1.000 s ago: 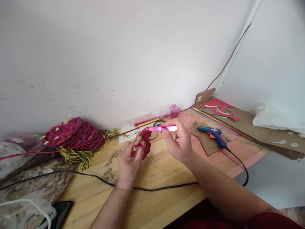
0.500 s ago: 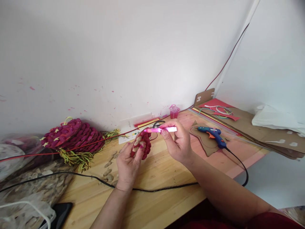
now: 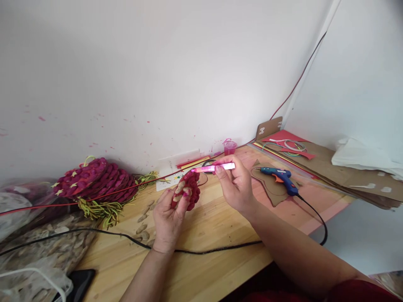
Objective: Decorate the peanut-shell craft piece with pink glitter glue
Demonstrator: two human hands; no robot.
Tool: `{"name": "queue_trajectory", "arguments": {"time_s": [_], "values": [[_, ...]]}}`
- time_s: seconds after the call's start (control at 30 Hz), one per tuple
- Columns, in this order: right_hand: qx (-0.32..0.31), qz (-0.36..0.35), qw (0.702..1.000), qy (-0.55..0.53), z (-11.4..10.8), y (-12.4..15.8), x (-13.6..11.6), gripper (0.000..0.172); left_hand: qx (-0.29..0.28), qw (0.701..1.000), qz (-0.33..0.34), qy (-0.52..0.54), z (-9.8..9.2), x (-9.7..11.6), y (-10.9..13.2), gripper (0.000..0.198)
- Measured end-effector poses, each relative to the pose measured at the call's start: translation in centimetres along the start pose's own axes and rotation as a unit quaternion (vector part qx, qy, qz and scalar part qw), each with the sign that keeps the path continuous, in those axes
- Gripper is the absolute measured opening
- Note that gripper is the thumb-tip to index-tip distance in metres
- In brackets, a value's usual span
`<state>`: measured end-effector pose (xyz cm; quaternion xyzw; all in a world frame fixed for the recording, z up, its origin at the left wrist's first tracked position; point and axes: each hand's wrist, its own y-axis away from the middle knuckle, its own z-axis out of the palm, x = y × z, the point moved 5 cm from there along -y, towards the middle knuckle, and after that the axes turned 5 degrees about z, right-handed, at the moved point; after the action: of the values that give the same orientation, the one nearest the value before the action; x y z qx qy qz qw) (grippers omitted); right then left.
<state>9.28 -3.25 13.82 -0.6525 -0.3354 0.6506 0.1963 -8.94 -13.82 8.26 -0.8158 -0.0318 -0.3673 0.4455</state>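
My left hand (image 3: pixel 168 214) grips a craft piece (image 3: pixel 192 193) covered in lumpy peanut shells. Most of its shells are painted deep red, and a few near my thumb are bare tan. Between the fingertips of my right hand (image 3: pixel 234 182) is a paintbrush (image 3: pixel 225 167) with a white handle, stained pink toward the tip. The brush tip meets the upper edge of the craft piece, or hovers very close to it. Several loose peanuts (image 3: pixel 141 228) lie on the table left of my left hand.
Finished-looking magenta pieces (image 3: pixel 103 178) with tassels are stacked at left, near a bag of peanuts (image 3: pixel 72 247). A cup of pink paint (image 3: pixel 230 147) stands by the wall. A blue glue gun (image 3: pixel 278 176) rests on cut cardboard (image 3: pixel 267 191). A black cable (image 3: pixel 214 251) crosses the table.
The paintbrush and my right hand have shifted very slightly, with the brush tip still at the craft piece's upper edge. My left hand keeps its hold.
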Motion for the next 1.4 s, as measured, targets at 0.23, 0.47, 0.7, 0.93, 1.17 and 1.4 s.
{"name": "queue_trajectory", "arguments": {"time_s": [0.23,0.47,0.7,0.93,1.17,1.4], "values": [[0.003,0.02,0.999,-0.044,0.1,0.0,0.5,0.014,-0.005,0.994,-0.076,0.077,0.4,-1.3,0.4,0.024],[0.002,0.012,1.0,-0.006,0.1,0.0,0.2,0.014,-0.012,0.966,-0.188,0.177,0.9,-2.5,1.1,0.035],[-0.011,0.0,1.0,0.005,0.3,0.1,0.1,0.014,-0.02,0.941,-0.252,0.224,1.2,-2.1,1.2,0.042],[0.002,-0.013,0.999,0.031,0.2,0.1,0.1,0.013,-0.022,0.92,-0.289,0.265,1.5,-1.9,1.1,0.048],[-0.01,-0.026,0.998,0.049,0.4,0.0,0.0,0.012,-0.006,0.896,-0.312,0.316,2.0,-2.5,1.5,0.048],[-0.017,-0.025,0.999,0.041,0.5,0.0,0.2,0.01,0.013,0.853,-0.345,0.392,2.7,-2.9,1.5,0.052]]}}
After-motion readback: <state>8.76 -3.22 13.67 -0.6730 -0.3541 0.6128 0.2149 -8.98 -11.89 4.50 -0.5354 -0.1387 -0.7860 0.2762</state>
